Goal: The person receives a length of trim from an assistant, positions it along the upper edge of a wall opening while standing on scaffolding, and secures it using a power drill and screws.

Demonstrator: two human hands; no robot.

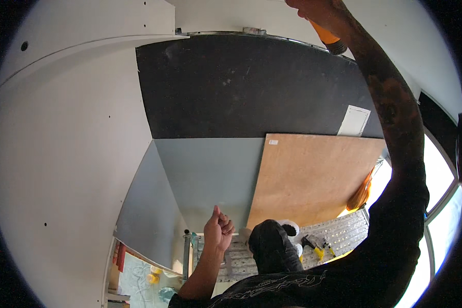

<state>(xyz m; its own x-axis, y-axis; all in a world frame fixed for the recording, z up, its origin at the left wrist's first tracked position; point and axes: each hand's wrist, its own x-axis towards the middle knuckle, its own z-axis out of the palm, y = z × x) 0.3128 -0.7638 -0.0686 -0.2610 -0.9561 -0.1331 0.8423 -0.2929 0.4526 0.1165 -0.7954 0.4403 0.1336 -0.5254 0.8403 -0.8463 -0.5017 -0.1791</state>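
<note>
My right arm reaches up along the right side of the view, and my right hand (321, 13) is closed round an orange tool with a black end (327, 37). The upper part of that tool lies beyond the picture's top edge, so its exact kind does not show. It is close to the top edge of a black wall panel (251, 87). Low in the middle, my left hand (219, 232) is raised with curled fingers and the thumb pointing up. Whatever those fingers may hold is hidden.
A brown wooden board (313, 177) leans below the black panel, near a white sheet (354, 120). White panelling (66, 154) rises on the left. Below me, a perforated metal platform (344, 233) carries a yellow and black tool (313, 246). Bright windows (441, 205) stand right.
</note>
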